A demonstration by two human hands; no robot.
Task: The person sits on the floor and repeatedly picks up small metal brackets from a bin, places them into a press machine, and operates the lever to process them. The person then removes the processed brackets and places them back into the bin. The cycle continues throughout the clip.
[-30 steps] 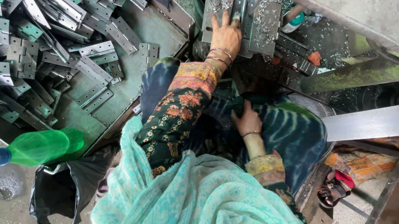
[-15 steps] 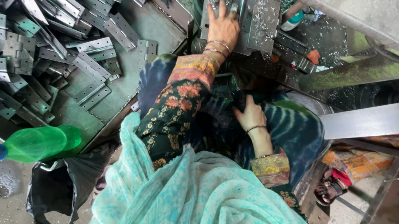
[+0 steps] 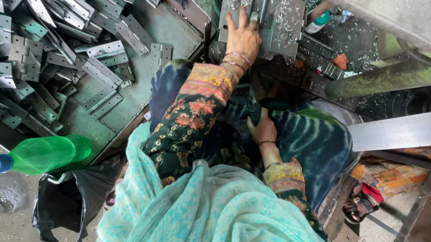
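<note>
Pressing flat on a grey metal hinge plate (image 3: 255,0), the left hand (image 3: 243,36) lies fingers spread and extended, not curled around anything; the plate sits on the machine bed (image 3: 289,19), which is strewn with bright, curly swarf. The right hand (image 3: 260,128) rests loosely on dark tie-dyed cloth at the lap; whether it holds anything cannot be told. To the left, a heap of flat rectangular hinges (image 3: 43,29), dull grey with greenish tint and punched holes, fills a metal tray (image 3: 91,126). A translucent green plastic bottle (image 3: 39,155) with blue cap lies beside it.
</note>
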